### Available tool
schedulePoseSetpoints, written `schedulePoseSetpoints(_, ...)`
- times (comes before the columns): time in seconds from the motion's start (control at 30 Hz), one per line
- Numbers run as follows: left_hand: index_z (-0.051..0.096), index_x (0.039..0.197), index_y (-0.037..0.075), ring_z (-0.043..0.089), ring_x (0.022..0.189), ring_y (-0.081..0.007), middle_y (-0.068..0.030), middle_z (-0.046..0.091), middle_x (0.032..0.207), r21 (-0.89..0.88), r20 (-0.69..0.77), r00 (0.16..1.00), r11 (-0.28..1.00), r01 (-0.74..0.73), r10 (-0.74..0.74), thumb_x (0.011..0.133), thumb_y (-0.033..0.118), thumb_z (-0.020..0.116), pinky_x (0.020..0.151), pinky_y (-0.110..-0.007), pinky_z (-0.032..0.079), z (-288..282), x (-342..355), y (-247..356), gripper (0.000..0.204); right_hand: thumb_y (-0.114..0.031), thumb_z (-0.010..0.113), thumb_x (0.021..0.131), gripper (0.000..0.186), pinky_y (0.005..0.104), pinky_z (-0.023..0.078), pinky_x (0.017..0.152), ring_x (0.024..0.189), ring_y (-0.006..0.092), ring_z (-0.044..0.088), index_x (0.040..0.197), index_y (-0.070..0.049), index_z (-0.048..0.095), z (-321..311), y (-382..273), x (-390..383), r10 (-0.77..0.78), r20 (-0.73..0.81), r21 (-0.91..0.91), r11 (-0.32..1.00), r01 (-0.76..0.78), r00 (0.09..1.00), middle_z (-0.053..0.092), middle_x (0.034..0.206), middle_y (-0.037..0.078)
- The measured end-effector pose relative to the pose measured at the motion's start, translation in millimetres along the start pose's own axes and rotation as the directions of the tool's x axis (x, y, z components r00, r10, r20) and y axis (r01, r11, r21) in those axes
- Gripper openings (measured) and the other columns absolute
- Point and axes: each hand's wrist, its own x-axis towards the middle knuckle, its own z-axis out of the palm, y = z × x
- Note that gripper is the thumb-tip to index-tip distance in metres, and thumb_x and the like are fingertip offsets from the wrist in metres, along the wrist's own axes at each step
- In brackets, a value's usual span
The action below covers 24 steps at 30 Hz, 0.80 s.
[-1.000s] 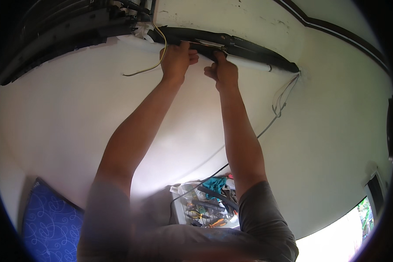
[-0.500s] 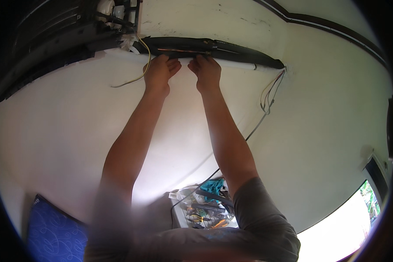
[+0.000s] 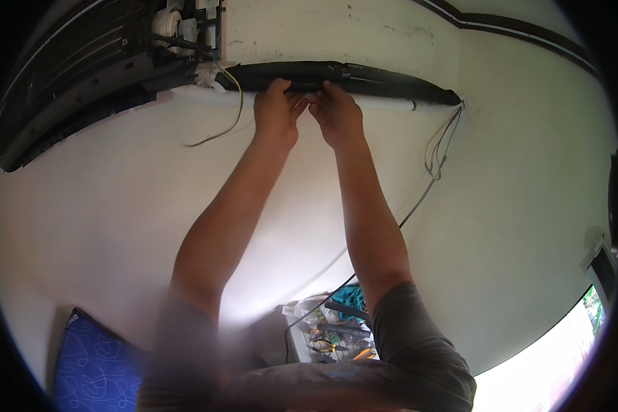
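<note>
My left hand (image 3: pixel 275 115) and right hand (image 3: pixel 339 117), equally near, pinch the lower edge of the black foam pipe sleeve (image 3: pixel 302 70) above them, its long axis running left-to-right along the wall (image 3: pixel 302 206).

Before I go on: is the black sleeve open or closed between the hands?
The black sleeve looks closed: no gap shows between left hand and right hand; behind them, cannot tell.

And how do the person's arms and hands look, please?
The left hand and the right hand are bare, with no gloves or watch visible. The right sleeve is short and dark grey; the left sleeve is grey too, but blurred.
</note>
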Motion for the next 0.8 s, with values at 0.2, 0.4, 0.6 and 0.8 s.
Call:
schedulePoseSetpoints(0.2,0.046,0.143,-0.009,0.060,0.129,-0.0373,-0.0248,0.054,0.139,-0.011,-0.004,0.999,0.999,-0.051,0.051,0.106,0.029,0.073,0.114,-0.048,0.052,-4.5,-13.9,-7.7,0.060,-0.029,0.069,0.106,0.030,0.0300,0.056,0.065,0.077,0.0185,0.069,0.115,-0.001,0.071,-2.1,-12.5,-20.0,0.103,-0.023,-0.061,0.993,-0.104,0.994,0.068,0.087,0.006)
schedulePoseSetpoints(0.4,0.056,0.141,0.000,0.058,0.129,-0.0292,-0.0135,0.058,0.139,-0.164,-0.136,0.980,0.972,-0.166,0.144,0.107,0.033,0.072,0.115,-0.048,0.045,8.6,-8.7,7.3,0.050,-0.039,0.067,0.103,0.037,0.0431,0.056,0.064,0.066,0.0335,0.071,0.108,-0.004,0.075,32.7,-41.5,-43.2,-0.187,0.280,-0.960,-0.059,0.274,0.942,0.071,0.075,0.015)
schedulePoseSetpoints(0.6,0.063,0.131,0.013,0.057,0.123,-0.0192,-0.0020,0.062,0.129,-0.249,-0.193,0.975,0.956,-0.155,0.107,0.110,0.033,0.066,0.113,-0.046,0.044,11.6,5.7,-2.6,0.029,-0.022,0.072,0.098,0.029,0.0459,0.056,0.093,0.105,0.0369,0.073,0.122,-0.006,0.076,91.6,-36.5,21.2,-0.056,0.935,-0.346,-0.363,0.865,0.350,0.078,0.107,0.018)
schedulePoseSetpoints(0.8,0.062,0.134,0.011,0.054,0.129,-0.0186,-0.0034,0.061,0.135,-0.366,-0.057,0.990,0.920,-0.138,0.126,0.111,0.033,0.064,0.117,-0.046,0.036,-5.6,8.8,5.0,0.031,-0.015,0.070,0.099,0.030,0.0463,0.056,0.097,0.112,0.0393,0.073,0.125,-0.003,0.074,117.1,-46.0,56.3,0.427,0.637,-0.556,-0.323,0.766,0.642,0.077,0.115,0.022)
